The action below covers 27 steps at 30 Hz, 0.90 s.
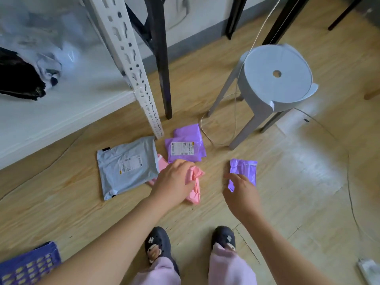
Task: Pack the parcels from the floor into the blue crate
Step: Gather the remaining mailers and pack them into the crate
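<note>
Centre of the frame: left hand (174,183) curled round the upper end of a crumpled pink parcel (195,192), fingers wrapped over it, the parcel's lower end down on the wooden floor (298,182).

Just right of centre: right hand (241,192) loosely spread, fingers fairly straight, over the lower edge of a small purple parcel (244,169) flat on the floor. Nothing held in it; hard to tell whether touching the parcel or just above it.

Left of the pink parcel and partly over its far side: a grey parcel (127,165), flat, label up. Above the left hand: a labelled purple parcel (184,151), overlapping 1 more purple parcel (188,130) behind it.

Lower left corner: the blue crate (28,266), only a latticed wall in view, well apart from all 5 parcels.

Upper right: a pale stool (275,79), a thin cable (236,112) hanging past it to the floor. Upper left: a white rack (131,64), with a black table leg (164,68) beside it. Bottom centre: 2 dark shoes (157,245).
</note>
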### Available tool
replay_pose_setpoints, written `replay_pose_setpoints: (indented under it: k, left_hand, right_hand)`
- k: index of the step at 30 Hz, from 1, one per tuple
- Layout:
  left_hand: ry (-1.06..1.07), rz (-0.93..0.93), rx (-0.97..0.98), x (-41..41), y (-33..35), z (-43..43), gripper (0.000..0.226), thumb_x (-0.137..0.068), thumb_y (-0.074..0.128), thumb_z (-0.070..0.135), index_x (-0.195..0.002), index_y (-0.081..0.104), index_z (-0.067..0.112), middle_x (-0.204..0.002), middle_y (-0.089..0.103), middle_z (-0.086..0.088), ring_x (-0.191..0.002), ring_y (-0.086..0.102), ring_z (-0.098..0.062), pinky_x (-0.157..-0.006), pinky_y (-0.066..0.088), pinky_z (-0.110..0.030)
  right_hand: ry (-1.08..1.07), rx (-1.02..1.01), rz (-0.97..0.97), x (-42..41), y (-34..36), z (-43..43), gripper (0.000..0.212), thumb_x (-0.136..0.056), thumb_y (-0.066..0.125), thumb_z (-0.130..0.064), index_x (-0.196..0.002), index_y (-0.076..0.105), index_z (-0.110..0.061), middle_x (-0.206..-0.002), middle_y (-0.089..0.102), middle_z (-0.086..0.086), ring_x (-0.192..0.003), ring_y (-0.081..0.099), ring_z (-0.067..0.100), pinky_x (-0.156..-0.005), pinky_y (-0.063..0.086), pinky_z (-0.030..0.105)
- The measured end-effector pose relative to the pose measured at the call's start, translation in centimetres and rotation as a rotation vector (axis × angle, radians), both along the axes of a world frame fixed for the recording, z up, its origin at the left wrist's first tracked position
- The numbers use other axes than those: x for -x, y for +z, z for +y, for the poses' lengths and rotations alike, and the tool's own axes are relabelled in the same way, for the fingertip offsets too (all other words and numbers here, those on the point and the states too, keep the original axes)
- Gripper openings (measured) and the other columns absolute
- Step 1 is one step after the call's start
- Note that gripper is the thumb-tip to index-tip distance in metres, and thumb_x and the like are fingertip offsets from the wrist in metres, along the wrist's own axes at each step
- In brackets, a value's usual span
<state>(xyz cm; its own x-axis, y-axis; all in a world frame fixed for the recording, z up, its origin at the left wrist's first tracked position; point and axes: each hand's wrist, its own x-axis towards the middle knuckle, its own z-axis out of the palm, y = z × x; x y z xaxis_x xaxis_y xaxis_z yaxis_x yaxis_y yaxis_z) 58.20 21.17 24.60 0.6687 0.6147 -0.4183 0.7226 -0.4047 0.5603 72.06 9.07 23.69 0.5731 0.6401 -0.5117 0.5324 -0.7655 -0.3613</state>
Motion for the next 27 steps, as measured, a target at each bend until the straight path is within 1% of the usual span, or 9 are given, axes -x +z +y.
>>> replay_pose_setpoints:
  k: [5, 9, 13, 16, 18, 20, 22, 24, 27]
  left_hand:
    - [-0.007, 0.002, 0.009, -5.0, -10.2, -0.8, 0.043, -0.088, 0.058, 0.023, -0.13, 0.049, 0.021, -0.131, 0.047, 0.003, -0.119, 0.049, -0.019, -0.099, 0.038, -0.03]
    - [-0.009, 0.006, -0.001, -9.1, -20.3, -1.3, 0.045, -0.087, 0.058, 0.026, -0.131, 0.049, 0.021, -0.133, 0.046, 0.002, -0.121, 0.048, -0.019, -0.103, 0.035, -0.031]
    - [-0.058, 0.019, -0.03, -12.5, -29.6, -1.6, 0.047, -0.087, 0.058, 0.027, -0.133, 0.046, 0.022, -0.136, 0.043, 0.004, -0.116, 0.052, -0.016, -0.094, 0.028, -0.022]
    - [-0.109, 0.048, -0.03, -14.1, -35.1, -1.4, 0.048, -0.087, 0.056, 0.024, -0.134, 0.045, 0.021, -0.138, 0.041, 0.001, -0.123, 0.047, -0.018, -0.102, 0.031, -0.025]
    - [-0.158, 0.083, -0.027, -14.9, -37.6, -0.4, 0.049, -0.088, 0.054, 0.023, -0.135, 0.043, 0.022, -0.14, 0.039, -0.002, -0.129, 0.041, -0.019, -0.106, 0.033, -0.029]
    - [-0.161, 0.098, -0.022, -15.3, -39.0, 0.7, 0.049, -0.088, 0.054, 0.023, -0.135, 0.043, 0.022, -0.139, 0.04, -0.003, -0.127, 0.044, -0.021, -0.104, 0.037, -0.033]
    - [-0.129, 0.083, -0.018, -15.4, -39.3, 1.5, 0.047, -0.088, 0.054, 0.022, -0.134, 0.044, 0.022, -0.137, 0.041, -0.003, -0.119, 0.051, -0.024, -0.1, 0.04, -0.033]
    - [-0.092, 0.074, -0.01, -14.7, -38.9, 1.5, 0.046, -0.088, 0.055, 0.022, -0.133, 0.046, 0.022, -0.137, 0.042, -0.001, -0.113, 0.056, -0.023, -0.097, 0.04, -0.028]
    - [-0.092, 0.107, -0.017, -13.3, -38.9, 1.3, 0.046, -0.087, 0.057, 0.025, -0.132, 0.047, 0.024, -0.135, 0.043, 0.004, -0.113, 0.055, -0.016, -0.089, 0.038, -0.023]
  right_hand:
    - [0.061, 0.018, -0.012, -3.9, -9.6, -0.6, 0.041, -0.088, 0.049, -0.013, -0.127, 0.054, -0.023, -0.128, 0.052, -0.002, -0.113, 0.053, 0.018, -0.078, 0.04, 0.025]
    - [0.112, 0.081, -0.098, -7.5, -19.7, -1.6, 0.035, -0.089, 0.048, -0.015, -0.121, 0.058, -0.024, -0.113, 0.054, -0.001, -0.103, 0.056, 0.019, -0.067, 0.039, 0.026]
    - [0.159, 0.139, -0.194, -10.9, -29.7, -1.9, 0.027, -0.087, 0.047, -0.014, -0.108, 0.062, -0.02, -0.104, 0.056, 0.003, -0.097, 0.058, 0.024, -0.066, 0.046, 0.031]
    - [0.259, 0.192, -0.219, -12.8, -35.9, -1.6, 0.025, -0.088, 0.042, -0.014, -0.107, 0.059, -0.019, -0.103, 0.06, 0.004, -0.092, 0.06, 0.026, -0.06, 0.041, 0.03]
    - [0.353, 0.25, -0.245, -13.9, -38.8, -1.1, 0.022, -0.09, 0.039, -0.014, -0.105, 0.055, -0.018, -0.092, 0.06, 0.002, -0.081, 0.058, 0.027, -0.051, 0.032, 0.027]
    - [0.407, 0.305, -0.272, -14.5, -40.9, -0.7, 0.023, -0.092, 0.037, -0.015, -0.109, 0.052, -0.017, -0.085, 0.055, 0.002, -0.076, 0.053, 0.027, -0.051, 0.029, 0.026]
    - [0.429, 0.351, -0.285, -15.0, -41.8, -0.6, 0.025, -0.094, 0.035, -0.014, -0.115, 0.048, -0.017, -0.093, 0.06, 0.004, -0.087, 0.06, 0.028, -0.057, 0.033, 0.027]
    - [0.451, 0.372, -0.3, -15.0, -41.6, -0.7, 0.028, -0.094, 0.035, -0.012, -0.118, 0.048, -0.017, -0.1, 0.062, 0.004, -0.099, 0.062, 0.026, -0.058, 0.033, 0.026]
    - [0.455, 0.394, -0.329, -14.7, -41.1, -0.5, 0.03, -0.091, 0.037, -0.007, -0.114, 0.055, -0.016, -0.109, 0.066, 0.002, -0.101, 0.063, 0.024, -0.064, 0.036, 0.026]
